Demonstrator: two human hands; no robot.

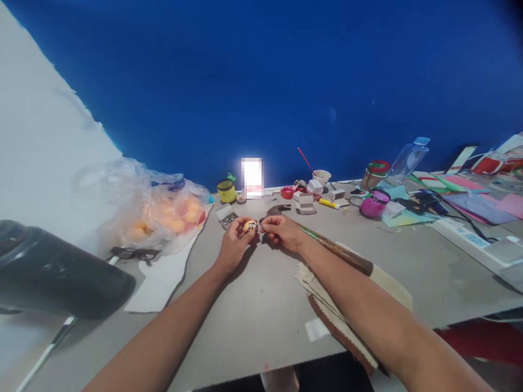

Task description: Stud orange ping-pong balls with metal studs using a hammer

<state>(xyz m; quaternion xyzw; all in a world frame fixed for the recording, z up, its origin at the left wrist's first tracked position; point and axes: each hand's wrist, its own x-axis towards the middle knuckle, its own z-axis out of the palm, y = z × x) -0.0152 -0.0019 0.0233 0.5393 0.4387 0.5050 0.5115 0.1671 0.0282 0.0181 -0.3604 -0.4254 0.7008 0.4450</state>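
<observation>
My left hand [239, 238] is closed on a small yellow-orange rounded piece [251, 226] with shiny silver and dark spots on its face. Close beside it, my right hand [280, 231] makes a pinch; a tiny dark bit shows at its fingertips, too small to name. Both hands are just above the grey table [253, 305]. Behind my left hand lies a small open box [227, 218] of shiny little metal pieces. A hammer [339, 250] with a wooden handle rests behind my right forearm, its dark claw head beyond my fingers.
A plastic bag of orange fruit [171, 218] and a large dark cylinder [61, 269] stand at left. Small boxes [305, 204], a yellow tube [329, 203] and a paper cup [322, 177] are at the back. On the right are a power strip [469, 242] and a tilted bottle [408, 160].
</observation>
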